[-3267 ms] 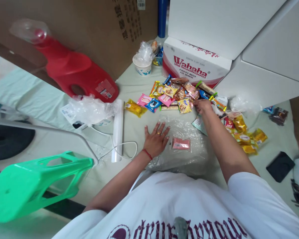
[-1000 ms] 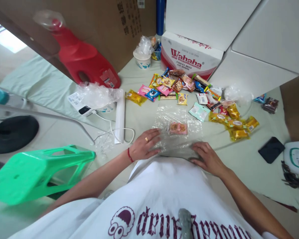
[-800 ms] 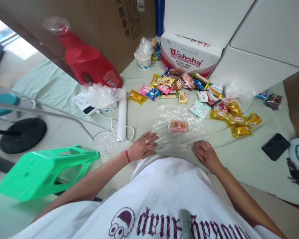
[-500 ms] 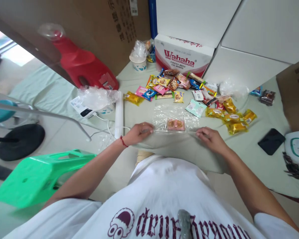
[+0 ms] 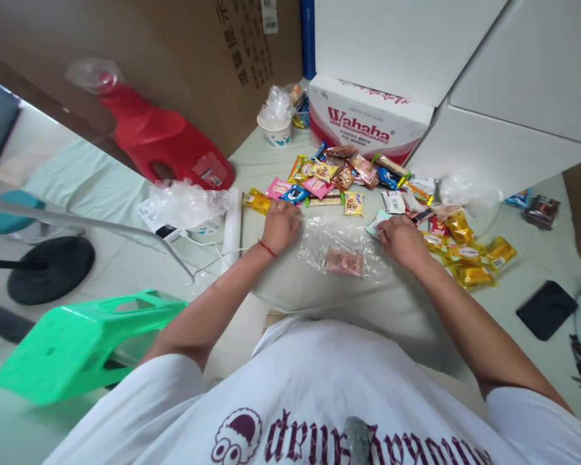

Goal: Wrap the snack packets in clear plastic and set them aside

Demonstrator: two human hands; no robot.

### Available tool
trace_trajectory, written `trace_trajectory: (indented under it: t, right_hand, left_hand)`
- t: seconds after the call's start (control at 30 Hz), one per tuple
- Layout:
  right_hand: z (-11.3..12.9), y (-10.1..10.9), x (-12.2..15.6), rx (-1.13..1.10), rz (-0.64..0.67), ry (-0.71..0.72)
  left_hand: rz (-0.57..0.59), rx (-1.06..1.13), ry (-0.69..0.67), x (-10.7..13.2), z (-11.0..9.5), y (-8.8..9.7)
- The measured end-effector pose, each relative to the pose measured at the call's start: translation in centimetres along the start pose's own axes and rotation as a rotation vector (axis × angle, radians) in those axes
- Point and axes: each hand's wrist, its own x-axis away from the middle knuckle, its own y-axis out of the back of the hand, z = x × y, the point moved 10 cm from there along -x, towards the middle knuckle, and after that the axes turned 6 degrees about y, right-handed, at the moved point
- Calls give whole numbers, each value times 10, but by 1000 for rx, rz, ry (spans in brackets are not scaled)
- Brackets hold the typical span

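A clear plastic bag (image 5: 314,240) lies flat before me on the cloth-covered table, with a pink-wrapped snack (image 5: 345,262) inside near its front edge. At the bag's far left corner is my left hand (image 5: 281,226), wearing a red string bracelet, its fingers closed on the film. Opposite it, my right hand (image 5: 403,240) is closed at the far right corner, its fingertips partly hidden. It partly covers a light green packet (image 5: 377,221). A yellow-wrapped snack (image 5: 256,201) lies just beyond my left hand.
Several small wrapped snacks (image 5: 345,175) are heaped before a Wahaha carton (image 5: 368,119). Yellow packets (image 5: 465,253) lie right, near a black phone-like object (image 5: 546,310). A paper cup (image 5: 275,131) stands at the back. Left are a red jug (image 5: 164,139), plastic wrap (image 5: 188,201) and green stool (image 5: 77,342).
Both hands have moved from the bag's near edge up to its far corners, away from my body. The pink-wrapped snack stays inside. The view has shifted slightly.
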Motion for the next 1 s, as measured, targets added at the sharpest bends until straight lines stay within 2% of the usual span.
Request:
trace_trajectory:
  t: [0.1, 0.13, 0.17, 0.2, 0.27, 0.33, 0.37, 0.47, 0.57, 0.67, 0.8, 0.9, 1.0]
  right_hand:
    - [26, -9, -34, 0, 90, 115]
    - [30, -16, -45, 11, 146, 117]
    - [32, -24, -54, 27, 202, 101]
    - [32, -33, -62, 38, 258, 71]
    - [28, -47, -73, 32, 363, 6]
    - [24, -56, -77, -2, 444, -25]
    - [23, -58, -77, -26, 470, -25]
    - [26, -47, -74, -105, 433, 53]
    - [42, -20, -63, -154, 291, 200]
    - [59, -6, -39, -99, 279, 244]
    - [83, -15, 0, -16, 341, 222]
    - [101, -33, 25, -82, 289, 272]
    - [108, -51, 41, -191, 202, 311]
  left_hand:
    - [-310, 41, 47, 26, -11, 53]
    - [-348, 68, 14, 38, -23, 61]
    - [-327, 94, -57, 50, -41, 61]
    - [-264, 109, -147, 61, -62, 54]
    - [-70, 71, -294, 82, -102, 24]
    - [95, -23, -295, 93, -121, -10]
    - [163, -69, -271, 96, -124, -26]
    - [280, -156, -213, 98, -122, -56]
    - [286, -183, -206, 98, -118, -62]
    - [295, -176, -224, 102, -118, -63]
    - [318, -155, -188, 107, -116, -69]
    - [337, -107, -139, 107, -105, -74]
    - [366, 171, -142, 109, -92, -74]
